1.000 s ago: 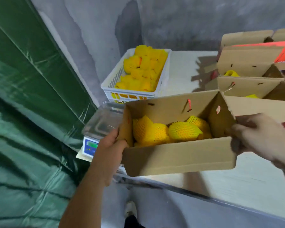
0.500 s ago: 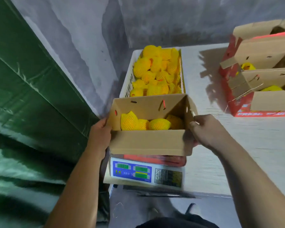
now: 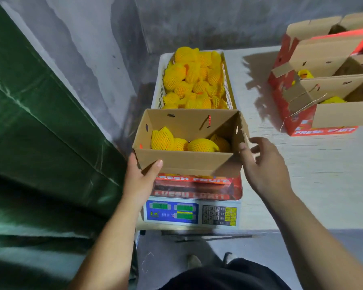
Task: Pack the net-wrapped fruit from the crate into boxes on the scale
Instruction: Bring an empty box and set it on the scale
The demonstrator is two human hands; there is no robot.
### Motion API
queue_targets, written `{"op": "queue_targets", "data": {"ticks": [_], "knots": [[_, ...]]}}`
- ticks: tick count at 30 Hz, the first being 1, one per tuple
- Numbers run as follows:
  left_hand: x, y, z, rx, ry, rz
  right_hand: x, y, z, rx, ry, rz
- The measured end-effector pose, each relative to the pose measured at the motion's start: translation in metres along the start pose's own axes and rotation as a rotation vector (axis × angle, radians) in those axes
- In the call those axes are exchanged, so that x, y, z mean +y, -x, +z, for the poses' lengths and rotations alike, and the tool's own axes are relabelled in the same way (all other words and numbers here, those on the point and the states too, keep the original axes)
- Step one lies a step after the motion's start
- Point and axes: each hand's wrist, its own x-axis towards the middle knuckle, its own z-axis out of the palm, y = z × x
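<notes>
The box [image 3: 189, 164] of net-wrapped fruit [image 3: 201, 145] sits on the scale [image 3: 192, 212], near the crate [image 3: 197, 80], on a white desk [image 3: 314, 176] against a grey wall [image 3: 218, 19]. Left hand [image 3: 139, 181] grasps the box's near-left corner; right hand [image 3: 264, 164] released, fingers spread.

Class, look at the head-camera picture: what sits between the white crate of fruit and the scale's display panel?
The head view shows the open cardboard box, holding net-wrapped fruit, between crate and display panel.
</notes>
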Motion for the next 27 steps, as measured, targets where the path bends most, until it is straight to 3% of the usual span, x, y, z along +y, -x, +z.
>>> {"op": "queue_targets", "data": {"ticks": [5, 9, 13, 16, 27], "knots": [[0.004, 0.027, -0.003, 0.158, -0.077, 0.0, -0.009, 0.007, 0.005, 0.027, 0.163, -0.209], [0.018, 0.053, -0.007, 0.224, -0.245, 0.171, -0.019, 0.023, 0.01, -0.018, 0.163, -0.29], [0.027, 0.062, -0.025, 0.088, -0.132, 0.311, -0.034, 0.053, 0.022, -0.034, 0.106, -0.311], [0.026, 0.059, -0.04, -0.047, -0.069, 0.287, -0.045, 0.073, 0.03, -0.035, 0.067, -0.29], [0.012, 0.048, -0.078, -0.213, -0.083, 0.275, -0.085, 0.113, 0.053, -0.045, -0.066, -0.312]]}}
